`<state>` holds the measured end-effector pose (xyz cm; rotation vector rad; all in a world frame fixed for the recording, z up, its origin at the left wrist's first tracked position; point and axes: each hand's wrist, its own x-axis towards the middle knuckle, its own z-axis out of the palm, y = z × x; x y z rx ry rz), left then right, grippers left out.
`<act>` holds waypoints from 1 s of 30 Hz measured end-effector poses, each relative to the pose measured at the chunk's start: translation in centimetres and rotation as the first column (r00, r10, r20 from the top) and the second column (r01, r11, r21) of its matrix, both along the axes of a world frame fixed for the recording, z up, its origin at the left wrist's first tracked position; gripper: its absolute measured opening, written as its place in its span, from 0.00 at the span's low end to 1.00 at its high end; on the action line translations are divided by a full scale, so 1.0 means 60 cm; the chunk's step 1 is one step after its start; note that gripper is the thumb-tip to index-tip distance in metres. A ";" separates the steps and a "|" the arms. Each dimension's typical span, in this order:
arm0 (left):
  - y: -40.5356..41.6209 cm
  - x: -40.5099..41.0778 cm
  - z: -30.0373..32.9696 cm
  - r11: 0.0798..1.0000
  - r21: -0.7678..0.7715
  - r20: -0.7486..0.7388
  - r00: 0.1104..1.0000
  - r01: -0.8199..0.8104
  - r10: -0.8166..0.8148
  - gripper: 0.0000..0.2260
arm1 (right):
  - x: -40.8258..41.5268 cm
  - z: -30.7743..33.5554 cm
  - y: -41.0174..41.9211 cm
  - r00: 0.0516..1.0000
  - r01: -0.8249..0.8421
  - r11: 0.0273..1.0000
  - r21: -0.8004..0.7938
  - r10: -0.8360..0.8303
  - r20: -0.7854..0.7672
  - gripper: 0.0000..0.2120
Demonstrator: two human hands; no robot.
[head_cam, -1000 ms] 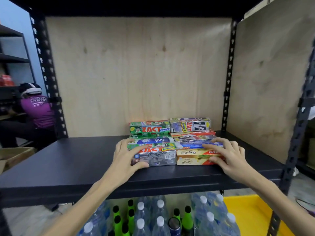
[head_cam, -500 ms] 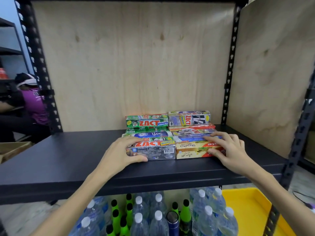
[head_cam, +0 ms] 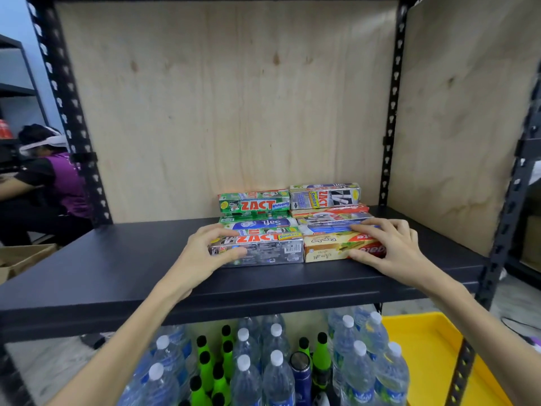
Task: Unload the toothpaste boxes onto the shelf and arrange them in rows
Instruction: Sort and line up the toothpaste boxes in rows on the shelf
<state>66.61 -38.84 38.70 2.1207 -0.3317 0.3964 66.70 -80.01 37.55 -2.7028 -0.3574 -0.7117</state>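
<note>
Status: toothpaste boxes (head_cam: pixel 288 227) are on the shelf (head_cam: pixel 117 259), packed in two columns side by side, running front to back toward the plywood back panel (head_cam: pixel 222 112), with the rear ones stacked higher. Can't count exact layers from this angle.

Left hand (head_cam: pixel 202 253) grips the left end of the front silver box (head_cam: pixel 257 249), thumb on its front face, fingers curled over the top. Right hand (head_cam: pixel 389 247) grips the right end of the front cream-and-red box (head_cam: pixel 342 247), thumb on front, fingers spread across the tops of the boxes behind. Both front boxes sit flush, touching each other, front faces roughly aligned.

My read: unloading looks mostly or fully done; this is the squaring-up step. The yellow bin (head_cam: pixel 424 347) at lower right shows no boxes in its visible part, though much of it is out of view. Left to do, likely: release, check alignment.

Bottles (head_cam: pixel 263 361) below are untouched.
</note>
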 end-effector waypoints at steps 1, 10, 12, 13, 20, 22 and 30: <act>0.001 -0.001 0.001 1.000 -0.009 0.004 1.000 -0.003 0.003 0.23 | 0.001 0.000 0.001 1.000 0.002 1.000 0.003 -0.002 0.000 0.38; -0.007 0.004 0.000 0.999 0.011 -0.025 0.999 0.033 -0.032 0.18 | -0.006 0.004 0.005 0.999 0.024 1.000 0.008 -0.023 -0.031 0.39; -0.006 0.006 0.001 0.998 0.011 -0.024 0.998 0.056 -0.056 0.17 | -0.010 0.005 0.011 0.999 0.022 1.000 -0.004 -0.022 -0.039 0.39; -0.005 0.006 0.002 0.998 0.011 -0.028 0.998 0.060 -0.060 0.17 | -0.012 0.005 0.016 0.999 0.025 1.000 -0.014 -0.025 -0.035 0.38; -0.003 0.001 0.003 0.999 -0.005 0.024 0.998 0.051 -0.051 0.16 | -0.001 0.026 0.133 0.990 -0.081 0.997 -0.002 0.081 0.119 0.29; -0.003 -0.003 0.005 0.999 0.019 0.033 0.999 0.038 -0.039 0.13 | 0.001 0.031 0.182 0.979 -0.115 0.993 0.031 0.108 0.172 0.26; 0.035 -0.056 0.008 0.999 0.035 0.027 1.000 0.015 -0.016 0.18 | -0.022 0.014 0.254 0.967 -0.219 0.941 0.257 0.174 0.188 0.15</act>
